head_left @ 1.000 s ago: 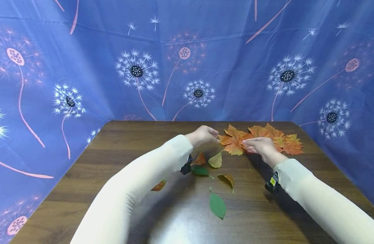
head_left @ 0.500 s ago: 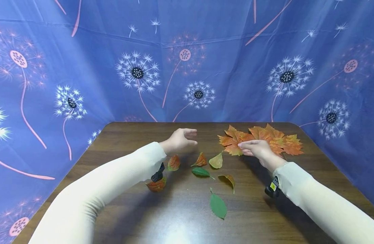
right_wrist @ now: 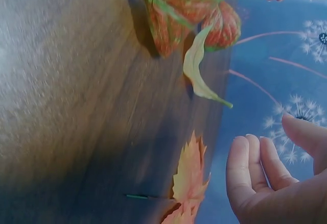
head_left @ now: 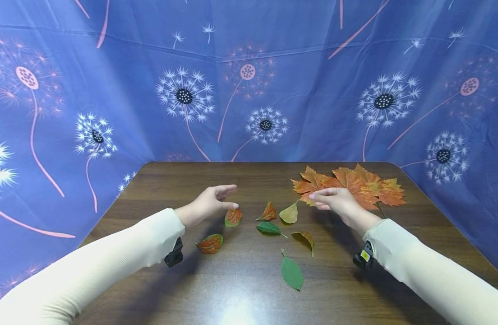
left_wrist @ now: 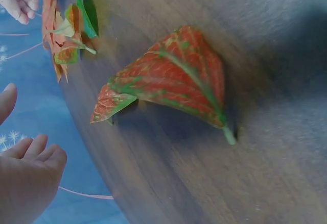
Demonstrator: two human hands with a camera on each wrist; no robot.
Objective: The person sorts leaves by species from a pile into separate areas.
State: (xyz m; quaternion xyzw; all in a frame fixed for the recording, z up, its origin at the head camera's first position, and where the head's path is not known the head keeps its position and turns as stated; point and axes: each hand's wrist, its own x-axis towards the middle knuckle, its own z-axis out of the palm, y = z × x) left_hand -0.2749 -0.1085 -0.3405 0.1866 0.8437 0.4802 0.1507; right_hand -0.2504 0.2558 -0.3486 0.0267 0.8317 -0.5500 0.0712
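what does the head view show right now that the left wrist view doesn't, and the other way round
Only the head view shows the pale sleeves and the black wrist devices. Only the left wrist view shows the dark gap beneath the arched edge of its closest red-and-green leaf. Both show the left hand, right hand, orange maple leaves, wooden table and blue cloth.

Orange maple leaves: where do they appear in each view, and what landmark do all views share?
Head: orange maple leaves, right of centre, just above the right hand.
Left wrist: upper left, partly behind smaller leaves.
Right wrist: bottom edge, near the middle, cut off by the frame.
Shared landmark: the right hand.
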